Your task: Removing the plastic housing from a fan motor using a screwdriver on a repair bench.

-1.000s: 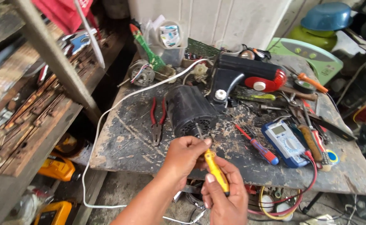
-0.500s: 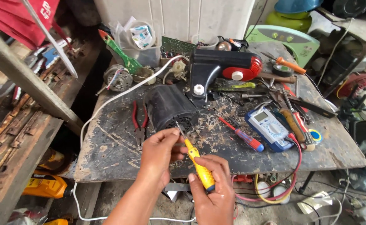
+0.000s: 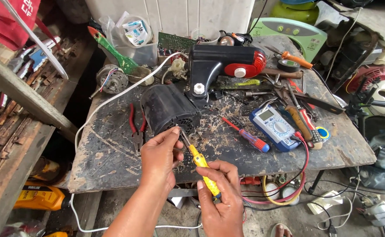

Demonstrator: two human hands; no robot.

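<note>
Cluttered table (image 3: pixel 113 153): your right hand (image 3: pixel 221 206) grips yellow screwdriver (image 3: pixel 201 164); left hand (image 3: pixel 159 156) pinches its shaft. Keep tip square to black motor (image 3: pixel 168 107).

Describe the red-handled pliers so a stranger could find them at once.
Start at the black motor in the middle of the worn table. Just left of it, above the left hand, lie the pliers, jaws pointing toward the table's near edge. Their two curved red handles set them apart from the straight screwdrivers to the right.
</note>
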